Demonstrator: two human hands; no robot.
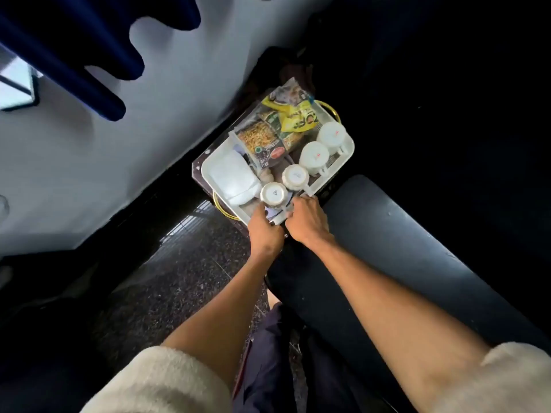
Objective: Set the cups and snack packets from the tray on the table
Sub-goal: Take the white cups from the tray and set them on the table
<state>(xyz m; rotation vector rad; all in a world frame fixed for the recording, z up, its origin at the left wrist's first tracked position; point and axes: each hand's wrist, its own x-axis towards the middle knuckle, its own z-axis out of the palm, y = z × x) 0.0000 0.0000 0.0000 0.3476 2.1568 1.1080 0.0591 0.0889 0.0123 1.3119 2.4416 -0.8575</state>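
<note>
A white tray (pixel 347 150) rests on a small dark table (pixel 197 174). On it stand several white cups upside down in a row, the nearest cup (pixel 273 193) at the near corner and the farthest cup (pixel 332 134) at the right. Snack packets lie at the far side: a clear packet of yellow mix (pixel 262 141) and a yellow packet (pixel 298 119). A white lidded container (pixel 229 177) sits on the left. My left hand (pixel 265 231) and my right hand (pixel 307 219) both close on the tray's near corner rim, right beside the nearest cup.
A dark padded armrest or seat (pixel 387 225) runs along the right, close to the tray. Speckled dark floor (pixel 179 278) lies below left. A white wall (pixel 119 144) and blue curtain (pixel 74 70) stand on the left. Yellow tray handles (pixel 222 208) stick out.
</note>
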